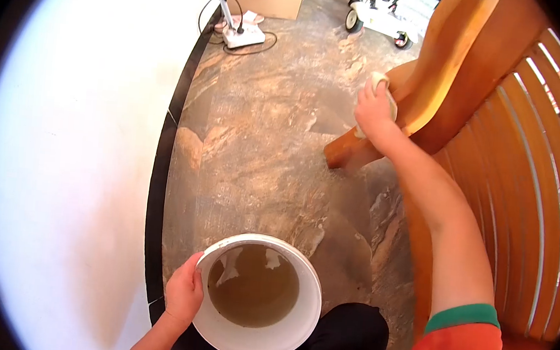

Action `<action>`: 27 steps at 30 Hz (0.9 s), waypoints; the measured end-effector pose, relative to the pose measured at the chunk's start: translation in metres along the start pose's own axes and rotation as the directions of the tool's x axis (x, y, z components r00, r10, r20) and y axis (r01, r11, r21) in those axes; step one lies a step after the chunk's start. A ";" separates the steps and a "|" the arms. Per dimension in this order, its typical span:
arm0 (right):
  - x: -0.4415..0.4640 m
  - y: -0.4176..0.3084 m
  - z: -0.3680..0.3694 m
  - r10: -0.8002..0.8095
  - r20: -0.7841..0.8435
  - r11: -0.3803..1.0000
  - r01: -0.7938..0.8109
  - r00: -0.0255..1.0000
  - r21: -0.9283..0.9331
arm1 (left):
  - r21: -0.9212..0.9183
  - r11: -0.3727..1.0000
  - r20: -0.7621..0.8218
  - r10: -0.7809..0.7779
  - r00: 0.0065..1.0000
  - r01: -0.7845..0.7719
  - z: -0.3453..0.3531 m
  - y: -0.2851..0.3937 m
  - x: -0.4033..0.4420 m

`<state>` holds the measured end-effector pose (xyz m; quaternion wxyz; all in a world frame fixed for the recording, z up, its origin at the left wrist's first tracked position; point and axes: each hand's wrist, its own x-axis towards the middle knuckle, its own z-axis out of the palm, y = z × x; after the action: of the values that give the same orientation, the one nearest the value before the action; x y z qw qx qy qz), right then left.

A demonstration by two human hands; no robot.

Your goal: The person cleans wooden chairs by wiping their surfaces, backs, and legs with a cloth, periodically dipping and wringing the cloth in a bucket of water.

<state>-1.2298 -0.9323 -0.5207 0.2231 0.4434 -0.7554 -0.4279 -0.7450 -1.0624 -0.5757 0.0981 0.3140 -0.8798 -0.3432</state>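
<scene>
My left hand (184,290) is closed on the rim of a white bucket (309,302), at the bottom of the head view. Murky brownish water (255,285) lies inside the bucket. Farther forward, my right hand (375,110) is wrapped round a pale cloth (381,81), pressing it against the leg (342,150) of a brown wooden bench (499,186). The hand covers part of the cloth and of the leg.
A white wall (71,158) with a dark skirting board (156,218) runs along the left. On the stone-patterned floor (248,159) stand a white lamp base (243,36) with a cable, a cardboard box (274,0) and a white wheeled stand (381,18).
</scene>
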 end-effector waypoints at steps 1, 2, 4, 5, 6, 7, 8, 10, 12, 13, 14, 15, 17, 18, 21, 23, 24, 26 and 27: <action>0.002 0.024 -0.028 0.103 0.005 0.994 -0.103 0.995 0.032 | -0.011 1.000 -0.002 -0.002 1.000 0.002 0.000 0.000 -0.001; 0.003 0.047 -0.049 0.201 0.017 0.977 -0.202 0.979 0.066 | -0.021 1.000 0.001 -0.006 1.000 0.006 0.000 -0.002 -0.001; 0.004 0.096 -0.064 0.210 -0.127 0.957 -0.231 0.969 -0.177 | -0.027 1.000 0.003 -0.001 1.000 0.001 0.000 -0.004 -0.003; 0.007 0.102 -0.064 0.201 -0.218 0.963 -0.233 0.955 -0.133 | -0.024 1.000 -0.004 0.011 1.000 -0.011 0.000 -0.005 -0.003; 0.006 0.101 -0.066 0.204 -0.088 0.973 -0.212 0.975 -0.094 | -0.019 1.000 -0.007 0.021 1.000 -0.021 0.000 -0.005 -0.003; 0.005 0.095 -0.069 0.200 0.047 0.979 -0.198 0.979 -0.046 | -0.043 0.999 0.005 0.020 1.000 -0.020 0.001 -0.005 -0.005; 0.006 0.088 -0.069 0.189 0.173 0.981 -0.193 0.967 0.009 | -0.061 0.998 0.009 0.018 1.000 -0.017 0.001 -0.003 -0.005; 0.010 0.054 -0.029 0.276 -0.014 0.956 -0.273 0.961 0.103 | -0.067 0.998 0.002 0.010 1.000 -0.010 -0.003 -0.004 -0.002; 0.008 0.014 -0.002 0.392 -0.231 0.918 -0.395 0.891 0.034 | -0.062 0.998 0.015 -0.003 1.000 0.004 -0.001 -0.003 -0.004; -0.002 -0.007 0.013 0.239 -0.100 0.970 -0.243 0.966 -0.029 | -0.028 1.000 0.035 -0.011 0.999 0.012 -0.001 -0.003 -0.004; -0.010 -0.024 0.025 0.081 0.030 0.995 -0.078 0.996 -0.067 | -0.030 0.999 0.042 -0.010 0.999 0.011 -0.001 -0.004 -0.005; -0.012 -0.038 0.035 -0.075 0.150 0.992 0.089 0.986 -0.087 | -0.034 0.999 0.035 -0.008 0.999 0.009 0.000 -0.005 -0.004; -0.037 -0.072 0.078 -0.174 0.213 0.984 0.179 0.962 -0.007 | -0.046 0.999 0.022 -0.021 1.000 0.022 0.001 -0.005 -0.005; -0.048 -0.087 0.094 -0.233 0.245 0.972 0.230 0.941 0.039 | -0.041 0.999 0.023 -0.025 0.999 0.026 0.000 -0.005 -0.004; -0.076 -0.077 0.080 -0.198 -0.003 0.980 0.198 0.980 0.020 | -0.033 0.999 0.048 -0.035 0.998 0.037 -0.001 -0.004 -0.004; -0.079 -0.065 0.076 -0.219 0.012 0.975 0.219 0.976 0.047 | -0.037 0.998 0.055 -0.044 0.998 0.046 0.001 -0.005 -0.003; -0.079 -0.059 0.074 -0.228 0.016 0.972 0.227 0.974 0.058 | -0.040 0.999 0.051 -0.026 0.998 0.028 0.000 -0.003 -0.002; -0.083 -0.045 0.068 -0.164 -0.090 0.977 0.174 0.982 0.122 | -0.046 0.999 0.043 0.010 0.999 -0.008 -0.002 -0.002 -0.002; -0.085 -0.037 0.060 -0.130 -0.122 0.983 0.144 0.984 0.114 | -0.032 0.999 0.052 0.006 0.999 -0.004 -0.003 -0.001 -0.001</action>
<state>-1.2126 -0.8413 -0.5804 0.2079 0.5310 -0.7338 -0.3692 -0.7429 -1.0640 -0.5737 0.0810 0.3010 -0.8773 -0.3649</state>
